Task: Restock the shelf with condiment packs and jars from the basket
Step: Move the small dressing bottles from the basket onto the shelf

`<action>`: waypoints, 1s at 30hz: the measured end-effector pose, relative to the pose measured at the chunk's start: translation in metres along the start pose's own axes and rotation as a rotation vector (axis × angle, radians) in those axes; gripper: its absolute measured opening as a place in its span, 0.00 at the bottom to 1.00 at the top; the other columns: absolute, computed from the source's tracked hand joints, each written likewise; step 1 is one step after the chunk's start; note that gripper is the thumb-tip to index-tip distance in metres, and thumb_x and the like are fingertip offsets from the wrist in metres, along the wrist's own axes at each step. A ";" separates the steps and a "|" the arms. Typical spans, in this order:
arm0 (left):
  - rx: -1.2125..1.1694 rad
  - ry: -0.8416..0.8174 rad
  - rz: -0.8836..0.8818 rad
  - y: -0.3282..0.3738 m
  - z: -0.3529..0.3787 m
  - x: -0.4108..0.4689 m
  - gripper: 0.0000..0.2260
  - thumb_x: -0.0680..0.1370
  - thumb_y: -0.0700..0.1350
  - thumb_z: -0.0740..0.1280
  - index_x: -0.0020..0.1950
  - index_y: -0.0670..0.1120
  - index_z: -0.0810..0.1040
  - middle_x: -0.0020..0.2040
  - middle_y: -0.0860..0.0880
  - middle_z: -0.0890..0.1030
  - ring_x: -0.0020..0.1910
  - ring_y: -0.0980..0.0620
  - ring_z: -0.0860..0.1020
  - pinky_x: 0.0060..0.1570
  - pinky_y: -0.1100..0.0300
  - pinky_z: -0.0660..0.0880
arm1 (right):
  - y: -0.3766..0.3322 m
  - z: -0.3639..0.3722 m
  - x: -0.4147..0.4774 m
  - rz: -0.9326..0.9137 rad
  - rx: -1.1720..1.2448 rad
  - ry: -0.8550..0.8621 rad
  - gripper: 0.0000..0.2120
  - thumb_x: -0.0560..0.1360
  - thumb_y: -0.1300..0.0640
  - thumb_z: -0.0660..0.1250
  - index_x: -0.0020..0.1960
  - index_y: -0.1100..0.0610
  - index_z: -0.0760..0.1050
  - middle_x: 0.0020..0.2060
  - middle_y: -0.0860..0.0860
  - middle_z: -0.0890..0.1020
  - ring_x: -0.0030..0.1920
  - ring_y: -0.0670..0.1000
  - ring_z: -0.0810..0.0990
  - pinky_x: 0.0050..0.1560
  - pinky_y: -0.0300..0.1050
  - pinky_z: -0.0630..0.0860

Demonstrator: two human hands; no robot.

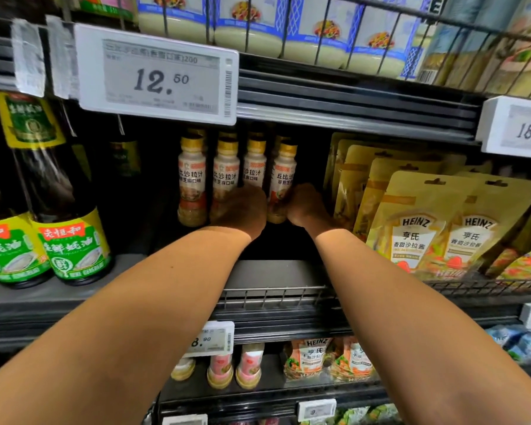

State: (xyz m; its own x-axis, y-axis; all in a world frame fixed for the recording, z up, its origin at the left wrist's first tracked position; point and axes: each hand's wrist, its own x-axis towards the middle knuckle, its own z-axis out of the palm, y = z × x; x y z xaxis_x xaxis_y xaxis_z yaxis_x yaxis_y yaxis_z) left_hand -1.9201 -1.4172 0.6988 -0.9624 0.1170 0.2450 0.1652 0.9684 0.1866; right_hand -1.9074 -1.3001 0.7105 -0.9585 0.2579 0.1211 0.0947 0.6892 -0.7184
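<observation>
Several small salad-dressing bottles with gold caps stand in a row deep on the middle shelf point(276, 271). My left hand point(242, 211) is wrapped around the lower part of the second bottle from the left point(226, 171). My right hand point(304, 205) grips the base of the rightmost bottle point(284, 176). Both arms reach far into the shelf. The leftmost bottle point(192, 179) stands free beside my left hand. The basket is out of view.
Dark oyster-sauce bottles point(62, 197) with green labels stand at the left. Gold Heinz pouches point(423, 222) lean behind a wire rail at the right. A price tag reading 12.50 point(160, 76) hangs overhead. More bottles and pouches fill the shelf below point(249, 368).
</observation>
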 end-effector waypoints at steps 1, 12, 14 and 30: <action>0.003 0.006 0.005 0.000 0.000 0.000 0.15 0.81 0.40 0.62 0.67 0.39 0.74 0.62 0.38 0.79 0.62 0.38 0.77 0.58 0.44 0.75 | 0.000 0.000 0.001 -0.001 -0.003 0.002 0.29 0.69 0.52 0.79 0.67 0.58 0.77 0.62 0.56 0.82 0.64 0.56 0.79 0.58 0.44 0.72; -0.080 0.116 0.114 -0.026 -0.026 -0.032 0.13 0.80 0.53 0.64 0.54 0.46 0.80 0.52 0.45 0.82 0.43 0.47 0.79 0.37 0.59 0.70 | -0.004 -0.009 -0.021 -0.094 0.003 0.030 0.14 0.74 0.55 0.74 0.59 0.55 0.80 0.42 0.46 0.78 0.49 0.50 0.79 0.43 0.38 0.69; -0.043 0.089 0.085 -0.037 -0.034 -0.044 0.17 0.79 0.59 0.63 0.57 0.48 0.80 0.55 0.45 0.81 0.50 0.43 0.80 0.43 0.57 0.72 | -0.009 -0.009 -0.032 -0.163 -0.013 0.045 0.10 0.77 0.54 0.70 0.57 0.54 0.81 0.44 0.46 0.76 0.44 0.46 0.75 0.40 0.36 0.67; -0.680 0.464 -0.080 -0.189 -0.077 -0.225 0.03 0.76 0.47 0.71 0.45 0.53 0.78 0.33 0.57 0.79 0.34 0.63 0.77 0.36 0.73 0.69 | -0.104 0.073 -0.207 -0.431 0.470 -0.073 0.06 0.75 0.56 0.72 0.44 0.46 0.77 0.40 0.54 0.84 0.43 0.55 0.85 0.48 0.59 0.82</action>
State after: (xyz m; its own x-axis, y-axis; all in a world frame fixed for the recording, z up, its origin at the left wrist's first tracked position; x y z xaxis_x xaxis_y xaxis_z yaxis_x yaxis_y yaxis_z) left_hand -1.7184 -1.6436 0.6816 -0.8147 -0.1932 0.5468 0.3379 0.6081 0.7183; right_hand -1.7387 -1.4746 0.7096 -0.9016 -0.0346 0.4312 -0.4156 0.3462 -0.8411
